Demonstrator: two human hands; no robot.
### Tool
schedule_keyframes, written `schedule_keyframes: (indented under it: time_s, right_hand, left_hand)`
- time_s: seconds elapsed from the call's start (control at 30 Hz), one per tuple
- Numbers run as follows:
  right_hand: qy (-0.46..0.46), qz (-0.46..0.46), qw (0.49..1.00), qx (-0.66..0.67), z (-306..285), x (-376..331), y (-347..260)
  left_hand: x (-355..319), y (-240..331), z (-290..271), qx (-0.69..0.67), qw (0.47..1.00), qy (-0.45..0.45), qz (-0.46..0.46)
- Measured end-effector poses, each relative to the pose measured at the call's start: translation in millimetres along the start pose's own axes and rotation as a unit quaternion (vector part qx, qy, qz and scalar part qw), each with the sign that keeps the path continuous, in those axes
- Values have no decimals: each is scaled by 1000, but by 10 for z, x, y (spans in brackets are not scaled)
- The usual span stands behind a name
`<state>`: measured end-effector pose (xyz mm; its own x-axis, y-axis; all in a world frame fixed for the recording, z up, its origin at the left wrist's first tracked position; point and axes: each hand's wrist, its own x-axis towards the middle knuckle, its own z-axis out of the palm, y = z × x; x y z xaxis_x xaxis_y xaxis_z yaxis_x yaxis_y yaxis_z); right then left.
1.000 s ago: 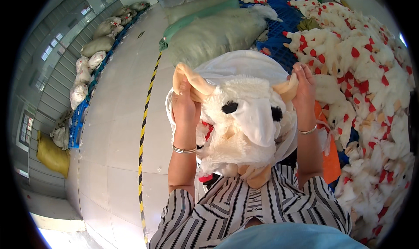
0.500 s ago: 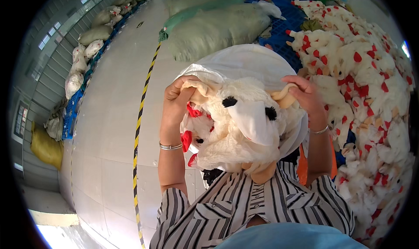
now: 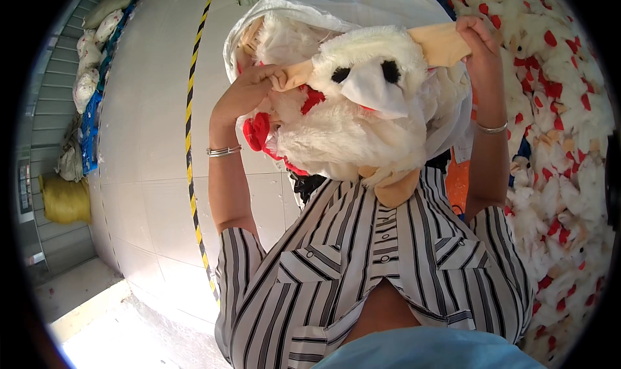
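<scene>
Left hand (image 3: pixel 249 90), right hand (image 3: pixel 475 39) each grip plush toy (image 3: pixel 362 116) ear; open floor (image 3: pixel 149 142) left, toy pile (image 3: pixel 556 110) right.

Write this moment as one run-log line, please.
left hand: grips tan leg | right hand: grips other tan leg | white plush toy: held up
</scene>
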<state>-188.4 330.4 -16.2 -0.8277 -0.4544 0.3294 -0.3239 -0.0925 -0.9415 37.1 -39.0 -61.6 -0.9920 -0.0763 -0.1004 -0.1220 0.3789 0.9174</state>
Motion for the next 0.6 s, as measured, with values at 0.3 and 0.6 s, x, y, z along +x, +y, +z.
schedule_keyframes:
  time_s: [0.3, 0.6]
  right_hand:
    - [-194, -64, 945, 256, 421, 358, 11]
    - [-29, -227, 972, -52, 717, -82, -151]
  left_hand:
    - [485, 774, 622, 87, 967, 109, 212]
    - [990, 415, 981, 13, 997, 53, -49]
